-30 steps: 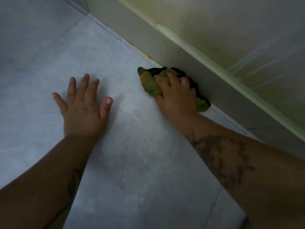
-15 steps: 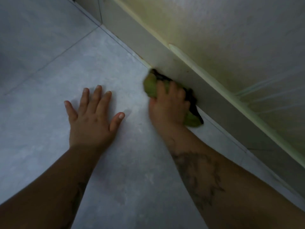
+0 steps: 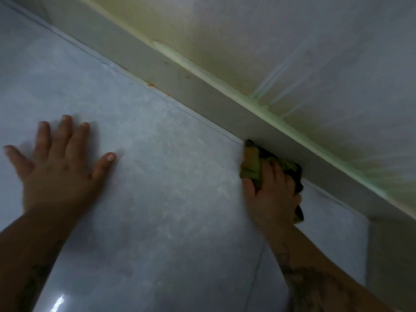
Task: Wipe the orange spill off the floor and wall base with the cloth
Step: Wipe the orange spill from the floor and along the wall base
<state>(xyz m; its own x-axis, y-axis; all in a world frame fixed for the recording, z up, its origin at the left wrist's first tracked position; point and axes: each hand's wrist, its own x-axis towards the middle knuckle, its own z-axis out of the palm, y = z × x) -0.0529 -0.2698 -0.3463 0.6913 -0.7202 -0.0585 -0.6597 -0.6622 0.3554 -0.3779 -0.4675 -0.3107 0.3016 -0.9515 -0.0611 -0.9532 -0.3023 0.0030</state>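
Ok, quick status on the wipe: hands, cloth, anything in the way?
Right hand presses cloth against wall base. Left hand flat on floor. Orange specks left along seam. Nothing blocking.

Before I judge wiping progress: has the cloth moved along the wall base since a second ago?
Yes. The cloth, under the right hand, now sits well right of the orange marks on the wall base; earlier it lay beside them.

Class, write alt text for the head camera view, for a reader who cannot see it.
A right hand presses a bunched green cloth into the seam where the grey tiled floor meets the wall base. Small orange spots remain on that seam, up and to the left of the cloth. The left hand lies flat on the floor, fingers spread.
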